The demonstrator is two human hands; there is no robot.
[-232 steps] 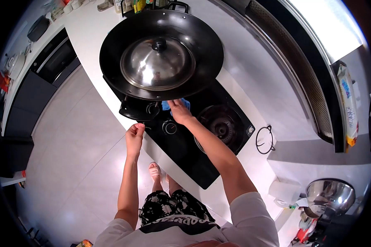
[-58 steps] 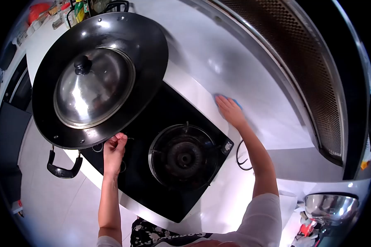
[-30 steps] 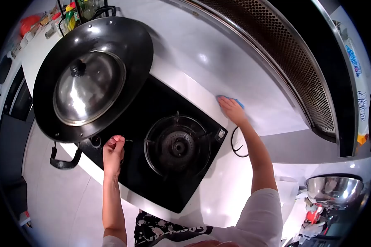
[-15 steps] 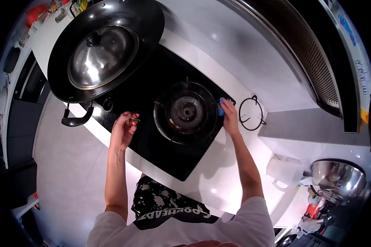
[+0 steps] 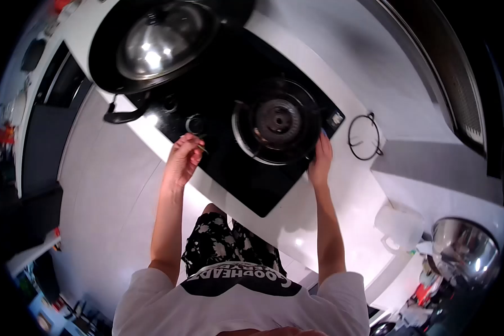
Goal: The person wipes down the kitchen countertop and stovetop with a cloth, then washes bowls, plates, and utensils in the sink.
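My left hand point(image 5: 186, 159) is raised over the front edge of the black glass gas hob point(image 5: 257, 193), near a control knob point(image 5: 195, 124). Its fingers are pinched on a small, thin, yellow-green piece point(image 5: 203, 149), too small to name. At the hob's right edge, my right hand point(image 5: 321, 161) is closed around a blue cloth point(image 5: 323, 132); only a sliver of the cloth shows. Close to these fingers lies the round burner point(image 5: 278, 120) with its metal ring, bare of its pan support.
A large black wok point(image 5: 109, 61) with a domed steel lid point(image 5: 165, 42) stands at the hob's left. The black pan support point(image 5: 350, 137) lies on the white counter. A white pitcher point(image 5: 400, 224) and a steel bowl point(image 5: 467, 246) stand further right. The range hood point(image 5: 448, 73) hangs above.
My right hand has slid with the blue cloth along the hob's right edge towards the front, uncovering a small label in the corner. The whole view has shifted. My left hand stays pinched.
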